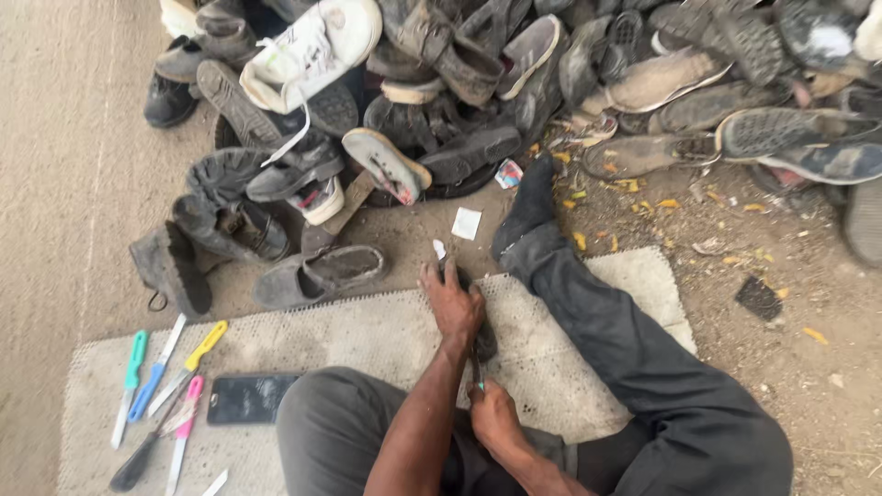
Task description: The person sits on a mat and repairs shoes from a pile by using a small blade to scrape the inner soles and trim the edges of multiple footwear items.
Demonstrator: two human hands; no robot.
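My left hand point(452, 301) presses down on a dark shoe piece point(484, 342) lying on the pale mat point(367, 335) between my legs. Just below it, my right hand point(493, 415) is closed around a thin tool point(476, 367) whose tip points up at the dark piece. My right leg in grey trousers point(634, 349) stretches out toward the shoe pile, ending in a dark sock point(531, 204). Most of the dark piece is hidden under my left hand.
A big heap of worn shoes point(478, 83) fills the top of the view. Several coloured-handled knives point(165, 386) and a black phone point(250, 398) lie on the mat at left. Small paper scraps point(466, 223) and yellow bits litter the dirt ground.
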